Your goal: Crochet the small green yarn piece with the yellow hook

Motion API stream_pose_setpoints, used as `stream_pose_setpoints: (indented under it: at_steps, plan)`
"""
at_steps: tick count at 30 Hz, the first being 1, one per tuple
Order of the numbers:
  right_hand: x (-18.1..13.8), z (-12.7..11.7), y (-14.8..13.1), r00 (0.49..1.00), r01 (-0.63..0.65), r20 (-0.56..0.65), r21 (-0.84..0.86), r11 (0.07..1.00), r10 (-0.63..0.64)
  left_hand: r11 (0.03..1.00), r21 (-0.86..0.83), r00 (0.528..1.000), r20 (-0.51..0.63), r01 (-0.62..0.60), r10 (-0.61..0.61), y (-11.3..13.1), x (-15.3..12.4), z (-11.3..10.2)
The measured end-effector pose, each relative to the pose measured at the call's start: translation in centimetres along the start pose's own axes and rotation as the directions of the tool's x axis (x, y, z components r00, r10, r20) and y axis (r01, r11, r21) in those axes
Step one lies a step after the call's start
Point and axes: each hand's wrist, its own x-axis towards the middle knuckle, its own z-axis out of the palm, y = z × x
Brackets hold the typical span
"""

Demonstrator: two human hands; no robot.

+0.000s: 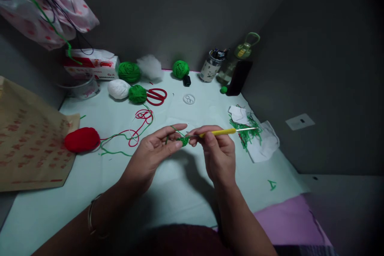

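Observation:
My left hand (156, 148) pinches a small green crocheted piece (183, 141) between thumb and fingers, with green yarn looped over the index finger. My right hand (217, 150) grips a yellow-handled crochet hook (223, 131), its metal tip pointing right and its other end meeting the green piece. Both hands hover over the pale tabletop (168, 192). A green strand (120, 144) trails left from the work toward the yarn balls.
A red yarn ball (81, 139) lies left with red strands. Green balls (137, 93), a white ball (119, 89), red scissors (156, 96), a tissue box (91, 64), a pen jar (211, 66), a bottle (240, 58) and green scraps on cloth (252, 134) ring the back and right.

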Motion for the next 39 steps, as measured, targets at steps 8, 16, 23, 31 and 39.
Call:
stream_pose_setpoints:
  at_steps: [8, 16, 23, 31, 39]
  plan:
    - [-0.7, 0.2, -0.8, 0.969, 0.247, 0.120, -0.368, 0.896, -0.218, 0.956, 0.283, 0.981, -0.148, -0.078, 0.124, 0.3, -0.3, 0.0]
    - [-1.5, 0.6, 0.0, 0.818, 0.545, 0.313, -0.690, 0.477, -0.482, 0.987, -0.146, 0.996, -0.039, 0.068, -0.074, 0.0, 0.0, 0.6]
    - [-0.4, 0.7, -0.3, 0.982, 0.186, 0.009, -0.211, 0.960, -0.188, 0.995, -0.096, 0.999, -0.040, 0.032, -0.036, 0.5, 0.1, 0.6]
    - [-1.1, 0.7, 0.0, 0.884, 0.457, 0.221, -0.591, 0.665, -0.412, 0.977, -0.197, 0.995, -0.049, 0.081, -0.092, 0.1, 0.1, 0.7]
    - [0.0, 0.5, -0.3, 0.993, 0.118, 0.021, -0.131, 0.984, -0.117, 0.992, -0.126, 1.000, -0.009, 0.024, -0.026, 0.5, 0.1, 0.2]
